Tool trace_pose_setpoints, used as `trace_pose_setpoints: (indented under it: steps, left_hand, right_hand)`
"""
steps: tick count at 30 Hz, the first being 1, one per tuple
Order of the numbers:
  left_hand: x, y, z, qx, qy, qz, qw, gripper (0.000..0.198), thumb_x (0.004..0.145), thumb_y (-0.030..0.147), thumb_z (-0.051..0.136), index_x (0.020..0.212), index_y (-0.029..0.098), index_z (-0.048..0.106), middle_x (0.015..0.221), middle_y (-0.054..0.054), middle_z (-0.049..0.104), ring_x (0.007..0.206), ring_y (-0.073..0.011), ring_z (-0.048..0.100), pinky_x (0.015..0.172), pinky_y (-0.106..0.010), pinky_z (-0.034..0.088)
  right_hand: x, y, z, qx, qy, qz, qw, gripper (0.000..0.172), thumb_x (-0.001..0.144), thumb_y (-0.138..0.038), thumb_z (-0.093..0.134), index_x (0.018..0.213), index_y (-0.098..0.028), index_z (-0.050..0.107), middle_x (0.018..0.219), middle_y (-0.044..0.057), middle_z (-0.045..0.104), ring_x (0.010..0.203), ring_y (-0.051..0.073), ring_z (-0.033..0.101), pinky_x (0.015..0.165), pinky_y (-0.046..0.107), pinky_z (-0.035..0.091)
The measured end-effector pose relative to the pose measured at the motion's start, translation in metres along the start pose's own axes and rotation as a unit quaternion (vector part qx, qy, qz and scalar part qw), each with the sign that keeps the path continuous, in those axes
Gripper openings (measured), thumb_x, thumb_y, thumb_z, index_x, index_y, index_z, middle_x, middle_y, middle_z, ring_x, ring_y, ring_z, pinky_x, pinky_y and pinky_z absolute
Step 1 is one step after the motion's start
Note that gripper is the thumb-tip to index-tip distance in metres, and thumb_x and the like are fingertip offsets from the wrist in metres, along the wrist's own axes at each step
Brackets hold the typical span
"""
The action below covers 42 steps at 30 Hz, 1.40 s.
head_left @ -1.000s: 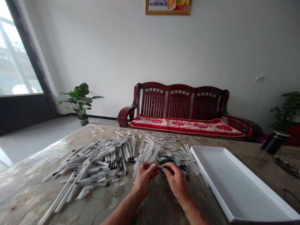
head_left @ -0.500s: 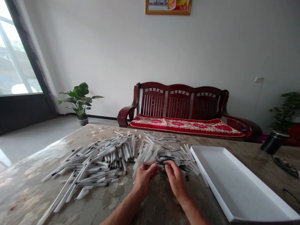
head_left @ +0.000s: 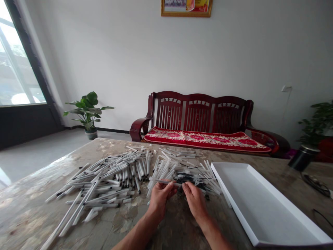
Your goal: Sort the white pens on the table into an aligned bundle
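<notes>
My left hand (head_left: 159,198) pinches a pale, translucent pen barrel (head_left: 157,180) between thumb and fingers. The barrel lies almost level, its free end pointing left. At its other end my right hand (head_left: 194,198) is closed, thumb and fingertips meeting the tip; any small part between them is hidden. Just beyond the hands lies a heap of small black pen parts (head_left: 185,176). Loose white barrels (head_left: 163,168) lie behind and left of that heap. Farther left, a big pile of white pens with black ends (head_left: 114,170) spreads over the table.
A shallow white box tray (head_left: 275,205) stands on the stone-patterned table (head_left: 130,222) at the right. Behind it are a black canister (head_left: 303,158) and a dark cable (head_left: 316,184). Across the table's far edge stands a red wooden bench (head_left: 199,116); a potted plant (head_left: 90,111) is at left.
My right hand has shifted slightly left and its fingers have closed more around the barrel's right end. My left hand and the piles look the same.
</notes>
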State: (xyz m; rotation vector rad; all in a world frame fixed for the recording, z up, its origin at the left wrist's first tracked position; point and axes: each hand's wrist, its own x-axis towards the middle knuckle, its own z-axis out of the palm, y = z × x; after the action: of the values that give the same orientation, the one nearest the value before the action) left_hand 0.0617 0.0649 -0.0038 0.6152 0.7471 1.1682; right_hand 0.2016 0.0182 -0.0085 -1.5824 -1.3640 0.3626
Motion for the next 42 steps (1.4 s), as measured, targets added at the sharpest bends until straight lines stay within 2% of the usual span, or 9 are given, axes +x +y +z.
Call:
trace_pose_setpoints:
  steps: [9,13,17,21,25,31,35,38,42]
  left_hand:
    - [0.002,0.003,-0.002,0.015,0.015,0.008,1.000,0.042,0.050,0.039,0.093,0.069,0.014,0.066,0.067,-0.002,0.072,0.066,-0.0151,0.070,0.064,-0.023,0.058]
    - [0.005,0.002,-0.004,0.015,0.020,0.009,1.000,0.042,0.050,0.038,0.094,0.070,0.014,0.066,0.070,-0.004,0.073,0.068,-0.0157,0.070,0.065,-0.023,0.058]
    - [0.004,0.000,-0.003,0.018,0.006,0.005,1.000,0.044,0.048,0.041,0.094,0.072,0.014,0.068,0.073,-0.005,0.074,0.070,-0.0166,0.071,0.066,-0.024,0.058]
    - [0.000,-0.001,-0.001,0.024,-0.008,0.003,1.000,0.043,0.049,0.041,0.093,0.072,0.015,0.068,0.073,-0.005,0.075,0.069,-0.0169,0.071,0.066,-0.024,0.058]
    - [0.000,0.001,0.000,0.026,-0.010,0.008,1.000,0.041,0.049,0.039,0.093,0.071,0.015,0.068,0.072,-0.004,0.074,0.068,-0.0173,0.071,0.066,-0.025,0.058]
    - [0.010,0.012,-0.008,0.013,0.066,0.065,0.996,0.040,0.048,0.034,0.093,0.072,0.015,0.067,0.069,-0.003,0.073,0.068,-0.0173,0.071,0.065,-0.025,0.057]
    - [0.010,0.017,-0.010,0.020,0.084,0.080,0.993,0.042,0.046,0.036,0.092,0.072,0.016,0.067,0.068,-0.002,0.072,0.069,-0.0176,0.070,0.063,-0.026,0.055]
    - [0.007,0.016,-0.008,0.041,0.088,0.085,0.992,0.046,0.045,0.039,0.092,0.073,0.015,0.066,0.068,-0.002,0.070,0.068,-0.0181,0.069,0.060,-0.025,0.053]
    - [0.002,0.009,-0.005,0.104,0.051,0.094,0.989,0.044,0.050,0.046,0.090,0.073,0.015,0.068,0.066,-0.001,0.068,0.064,-0.0153,0.064,0.056,-0.023,0.048]
  right_hand:
    - [0.006,0.014,0.000,0.016,0.062,-0.052,0.997,0.020,0.085,-0.033,0.057,0.090,-0.024,0.074,0.091,0.005,0.077,0.084,0.022,0.070,0.080,0.030,0.053]
    - [0.009,0.024,-0.004,-0.019,0.083,-0.058,0.995,0.022,0.085,-0.033,0.056,0.095,-0.023,0.074,0.094,0.006,0.076,0.087,0.023,0.069,0.082,0.033,0.053]
    - [0.008,0.019,-0.009,-0.043,0.090,-0.056,0.993,0.028,0.089,-0.036,0.053,0.104,-0.022,0.072,0.097,0.007,0.074,0.082,0.021,0.067,0.076,0.032,0.052]
    - [0.005,0.008,-0.007,-0.032,0.062,-0.077,0.995,0.030,0.094,-0.041,0.049,0.092,-0.023,0.073,0.093,0.006,0.073,0.090,0.021,0.066,0.081,0.030,0.049]
    - [0.006,0.010,-0.002,-0.035,0.054,-0.070,0.995,0.029,0.092,-0.041,0.051,0.080,-0.023,0.069,0.082,0.004,0.071,0.082,0.020,0.064,0.077,0.029,0.048]
    - [0.016,0.026,-0.016,-0.044,0.170,-0.012,0.984,0.038,0.091,-0.052,0.043,0.081,-0.022,0.065,0.081,0.006,0.071,0.079,0.023,0.064,0.074,0.033,0.048]
    - [0.021,0.031,-0.031,-0.107,0.196,0.023,0.974,0.039,0.090,-0.052,0.041,0.082,-0.022,0.066,0.079,0.007,0.070,0.076,0.025,0.063,0.069,0.034,0.045]
    - [0.022,0.032,-0.034,-0.152,0.211,0.007,0.966,0.040,0.092,-0.049,0.040,0.085,-0.021,0.067,0.082,0.009,0.071,0.079,0.026,0.063,0.071,0.036,0.045]
    - [0.018,0.021,-0.030,-0.132,0.217,-0.044,0.966,0.038,0.094,-0.045,0.040,0.100,-0.019,0.068,0.102,0.013,0.070,0.098,0.027,0.061,0.087,0.039,0.046]
